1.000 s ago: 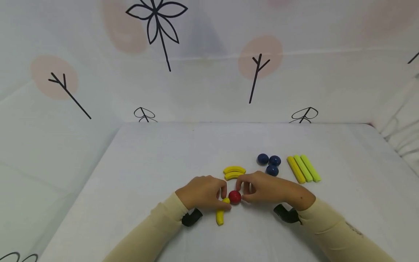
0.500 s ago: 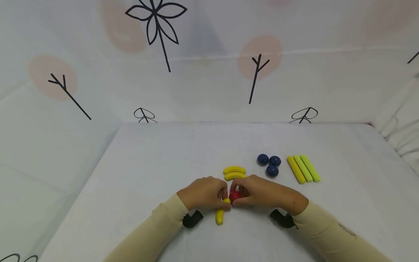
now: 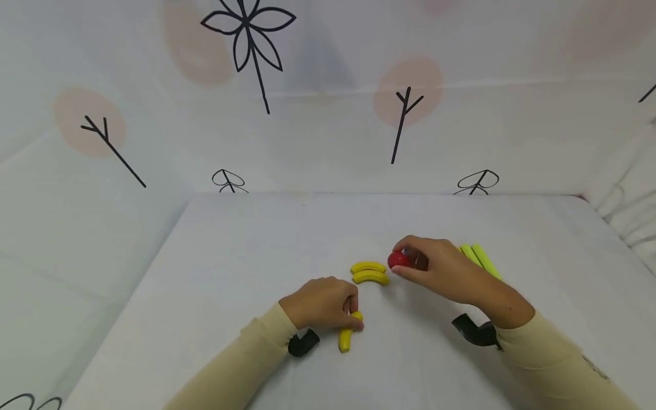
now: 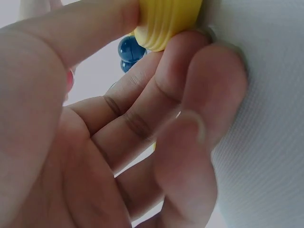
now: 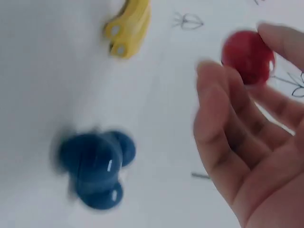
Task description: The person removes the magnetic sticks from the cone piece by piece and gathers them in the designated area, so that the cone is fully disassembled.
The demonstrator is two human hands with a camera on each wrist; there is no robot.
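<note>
In the head view my right hand [image 3: 441, 267] pinches a red ball [image 3: 398, 259] between thumb and fingers, raised off the white table, just right of two toy bananas [image 3: 370, 277]. The right wrist view shows the red ball [image 5: 248, 57] at the fingertips, with blue balls [image 5: 90, 161] and the paired bananas [image 5: 130, 28] below. My left hand [image 3: 323, 304] rests low at the centre and pinches the upper end of a single toy banana [image 3: 345, 340] lying on the table. Up close, the left wrist view shows that banana's ridged end [image 4: 166, 23] between thumb and finger.
Light yellow-green sticks [image 3: 484, 259] lie right of centre, partly behind my right hand. The blue balls are hidden by that hand in the head view. A white cloth with printed drawings [image 3: 318, 136] stands behind the table [image 3: 246, 245].
My right hand has closed on the red ball beside the left hand, lifted it and moved it away and to the right. The left hand has stayed at its banana.
</note>
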